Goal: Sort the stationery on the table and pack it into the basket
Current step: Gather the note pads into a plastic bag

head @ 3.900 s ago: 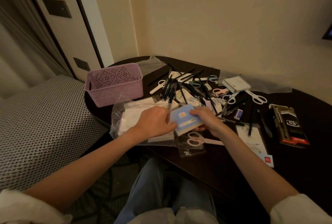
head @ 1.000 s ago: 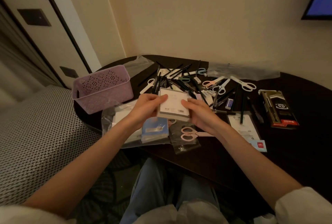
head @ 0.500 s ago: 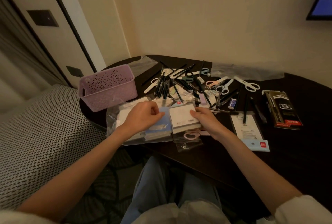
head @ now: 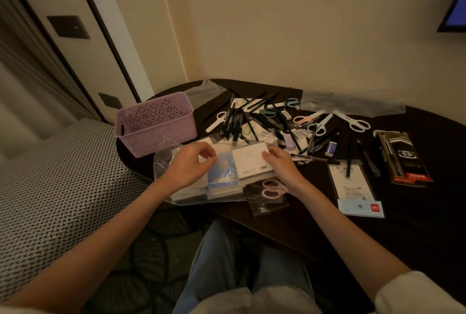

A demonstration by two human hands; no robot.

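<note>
A person sits at the near edge of a dark rounded desk (head: 315,223), both forearms reaching forward over it. The right hand (head: 281,165) grips the right edge of a white pad (head: 251,160), its fingers (head: 267,155) curled onto the top face; the pad lies just beside a blue pad (head: 223,170) and seems to rest on the pile below. The left hand (head: 187,162) rests on a clear plastic bag (head: 164,162) that covers a flat stack of white pads, its fingers bent, thumb and forefinger drawn close together near the blue pad's upper left corner; whether they pinch the film or the pad cannot be told. A lilac perforated basket (head: 156,124) stands at the far left of the desk, touching the bag's far edge. Under the right wrist lies a small clear sleeve holding pink scissors (head: 271,189). Beyond the hands a loose heap of black pens (head: 234,122) mixes with several more pairs of scissors, among them a white pair (head: 353,122) on the far right side. A small eraser (head: 330,148) lies among the pens to the right. A flat white package (head: 353,185) with a pen lying across it sits right of the hands, and a black pen box (head: 401,157) lies further right.
</note>
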